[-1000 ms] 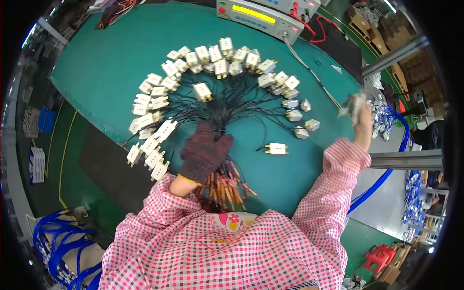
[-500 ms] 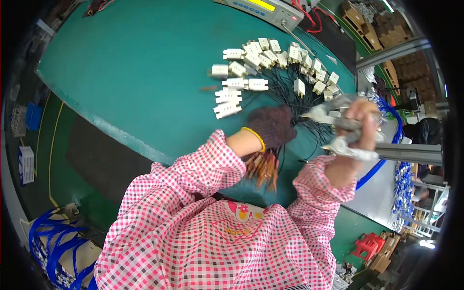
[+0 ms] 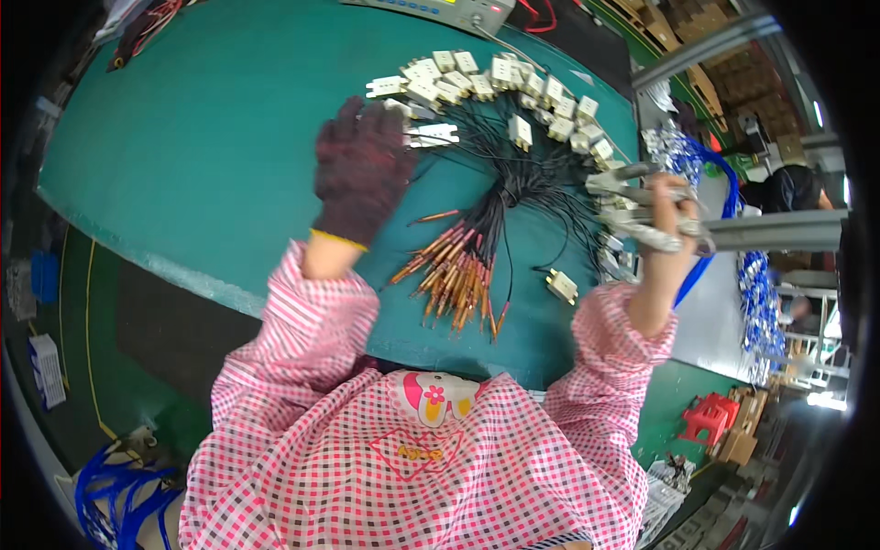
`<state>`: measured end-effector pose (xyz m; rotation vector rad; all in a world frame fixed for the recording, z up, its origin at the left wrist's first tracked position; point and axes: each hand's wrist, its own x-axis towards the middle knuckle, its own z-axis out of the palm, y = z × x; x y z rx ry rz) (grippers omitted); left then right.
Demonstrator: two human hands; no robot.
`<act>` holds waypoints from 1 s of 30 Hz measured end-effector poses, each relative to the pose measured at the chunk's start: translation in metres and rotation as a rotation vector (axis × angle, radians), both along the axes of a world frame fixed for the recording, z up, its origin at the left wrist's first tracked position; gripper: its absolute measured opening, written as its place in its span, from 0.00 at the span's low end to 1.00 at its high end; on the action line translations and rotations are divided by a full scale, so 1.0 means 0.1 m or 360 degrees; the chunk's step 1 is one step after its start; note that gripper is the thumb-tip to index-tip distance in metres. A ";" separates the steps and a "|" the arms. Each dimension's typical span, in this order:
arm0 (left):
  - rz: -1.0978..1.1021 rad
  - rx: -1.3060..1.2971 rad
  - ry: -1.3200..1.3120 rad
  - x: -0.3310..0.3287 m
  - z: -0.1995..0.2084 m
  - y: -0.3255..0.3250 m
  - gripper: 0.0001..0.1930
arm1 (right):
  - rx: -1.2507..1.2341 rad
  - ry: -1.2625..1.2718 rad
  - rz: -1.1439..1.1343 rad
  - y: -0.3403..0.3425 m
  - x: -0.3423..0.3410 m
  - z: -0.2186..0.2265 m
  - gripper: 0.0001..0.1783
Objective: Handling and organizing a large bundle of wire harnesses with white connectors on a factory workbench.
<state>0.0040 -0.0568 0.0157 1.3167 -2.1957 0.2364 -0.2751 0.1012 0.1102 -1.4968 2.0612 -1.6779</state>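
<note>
My left hand, in a dark knitted glove with a yellow cuff edge, is open and slightly blurred over the left end of the white connectors. It covers some of them; one white connector sits just beside its fingers. My right hand is bare and closed round a pale grey, pronged thing whose kind I cannot make out. That thing is at the right side of the black cables. The cables gather at the middle and fan out toward reddish-copper ends near me. Another white connector lies apart, below my right hand.
The green tabletop stretches left. An instrument with buttons stands at its far edge. A metal frame bar crosses at the right, by blue cables. Red stools and a white box stand on the floor.
My left hand has moved left and away from the cable bundle, uncovering its middle and copper ends. My right hand stays closed on the pale thing. The view has shifted.
</note>
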 end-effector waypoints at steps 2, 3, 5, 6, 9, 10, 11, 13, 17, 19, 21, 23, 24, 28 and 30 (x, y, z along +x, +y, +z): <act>-0.0182 0.0441 -0.0226 0.06 0.04 -0.22 0.16 | 0.0027 -0.0065 -0.0269 0.27 -0.34 0.36 0.11; -0.0290 -0.0057 -0.0248 0.13 -0.06 -0.28 0.13 | 0.0040 0.0185 -0.0180 0.42 -0.58 0.46 0.10; -0.0427 0.0183 -0.0163 0.11 0.32 -0.05 0.12 | 0.0231 0.0334 -0.0405 0.55 -0.93 0.66 0.11; -0.0563 0.0425 -0.0070 0.08 0.45 0.13 0.11 | 0.0221 0.0551 -0.0391 0.63 -1.19 0.69 0.11; -0.0788 0.0034 -0.0222 -0.08 0.31 0.84 0.08 | 0.0126 0.1445 -0.0502 0.38 -1.44 0.76 0.10; -0.0818 0.0252 -0.0319 -0.17 0.28 1.08 0.09 | 0.0065 0.1784 -0.0489 0.32 -1.44 0.81 0.07; -0.0827 0.0465 -0.0424 -0.24 0.26 1.24 0.09 | -0.0004 0.1802 -0.0437 0.25 -1.39 0.84 0.06; -0.0802 0.0385 -0.0421 -0.30 0.24 1.35 0.09 | -0.0209 0.1685 -0.0282 0.15 -1.23 0.90 0.04; -0.0870 0.0484 -0.0086 -0.10 0.35 1.23 0.10 | -0.0401 0.1539 0.0014 -0.17 -0.42 0.97 0.05; -0.0932 0.0507 0.0001 -0.05 0.39 1.15 0.13 | -0.0281 0.1342 0.0188 -0.19 -0.04 0.91 0.06; -0.0987 0.0531 0.0079 0.02 0.39 1.08 0.16 | -0.0195 0.1158 0.0333 -0.17 0.39 0.80 0.06; -0.0997 0.0256 0.0532 0.05 0.42 1.08 0.22 | -0.0230 0.1016 0.0528 -0.11 0.60 0.64 0.07; -0.0991 0.0257 0.0533 0.05 0.44 1.10 0.22 | -0.0233 0.0826 0.0680 -0.07 0.71 0.55 0.07; -0.1237 0.0843 0.1535 0.02 0.35 1.17 0.25 | -0.0213 0.0523 0.1030 0.04 1.08 0.26 0.08; -0.1370 0.0983 0.1802 0.07 0.30 1.16 0.25 | -0.0258 0.0163 0.1003 0.03 1.04 0.11 0.06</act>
